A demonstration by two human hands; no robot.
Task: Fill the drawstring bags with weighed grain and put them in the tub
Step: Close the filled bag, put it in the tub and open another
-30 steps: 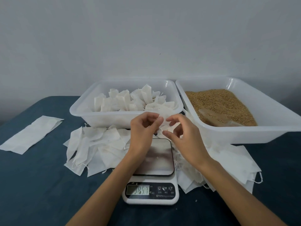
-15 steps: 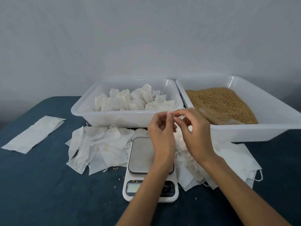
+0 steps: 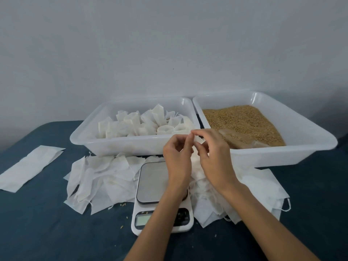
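My left hand [image 3: 177, 157] and my right hand [image 3: 214, 157] meet above the far right corner of the scale [image 3: 152, 179]. Between them they pinch the top of a small white drawstring bag [image 3: 199, 139]; most of it is hidden behind my fingers. Just beyond, the left white tub [image 3: 131, 146] holds several filled bags [image 3: 143, 123] standing upright. The right tub [image 3: 263, 157] holds brown grain [image 3: 241, 117] with a clear scoop [image 3: 243, 141] lying in it.
Flat empty bags lie in piles left of the scale [image 3: 101, 178] and right of it [image 3: 254, 189]. A long white cloth strip [image 3: 28, 166] lies at the far left on the blue table. A few loose grains [image 3: 123, 204] are scattered near the scale.
Both hands moved right and away from me with the bag, from over the scale plate toward the gap between the tubs. The scale plate now shows bare.
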